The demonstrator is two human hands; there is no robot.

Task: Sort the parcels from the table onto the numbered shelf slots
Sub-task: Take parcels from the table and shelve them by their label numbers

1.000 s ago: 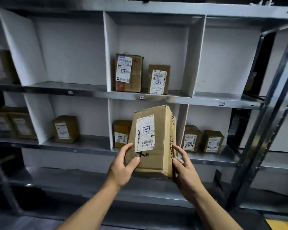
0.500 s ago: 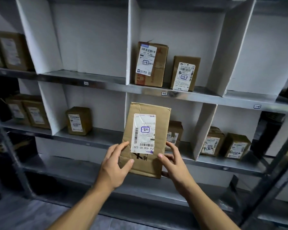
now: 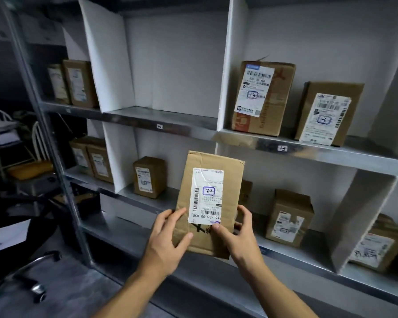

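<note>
Parcel (image 3: 216,180) is held up in the air in front of the shelf unit (image 3: 55,157), resting on nothing. Its long axis is near vertical, with the top end leaning a little right. The broad face with the label (image 3: 206,196) is turned to the camera. The label print reads upside down (number string inverted along its bottom edge), with a boxed handwritten mark mid-label.

Left hand (image 3: 168,237) grips the lower left corner, thumb laid on the front face, other fingers hidden behind. Right hand (image 3: 237,235) grips the lower right edge, thumb pressing by the label's bottom corner, fingers curled round the side.

The parcel's top sits just under the front edge of the upper shelf (image 3: 170,115), between that edge's two slot tags (image 3: 159,126) and below the white divider (image 3: 232,65).

On the lower shelf (image 3: 161,201) behind, a small box (image 3: 149,176) stands to the left and a taped box (image 3: 290,218) to the right. In the upper right slot a tall box (image 3: 262,97) and a shorter box (image 3: 329,113) stand upright near the front edge. More boxes (image 3: 78,83) sit in the far-left slots.
</note>
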